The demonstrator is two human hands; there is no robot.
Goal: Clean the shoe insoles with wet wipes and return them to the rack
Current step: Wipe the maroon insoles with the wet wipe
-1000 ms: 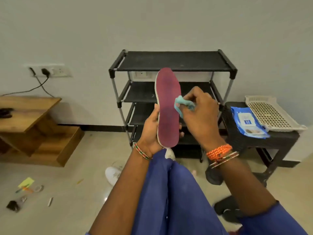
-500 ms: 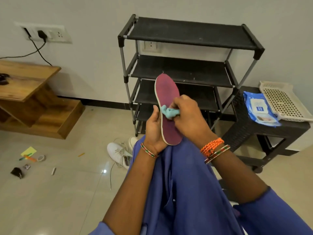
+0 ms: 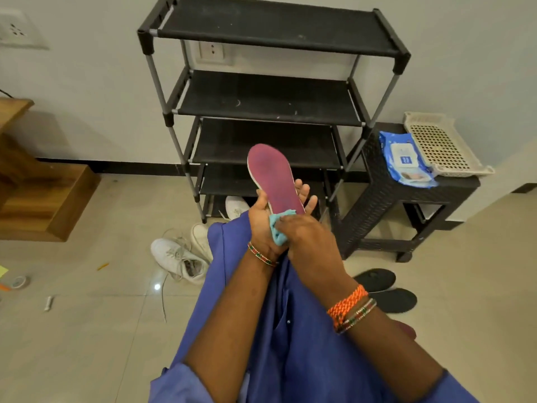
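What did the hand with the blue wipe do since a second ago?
The right hand slid the blue wipe down the pink insole, from about its middle to the heel end nearest the person. The view also tipped downward. The left hand still holds the insole from behind, and the wipes pack stays on the black stool.
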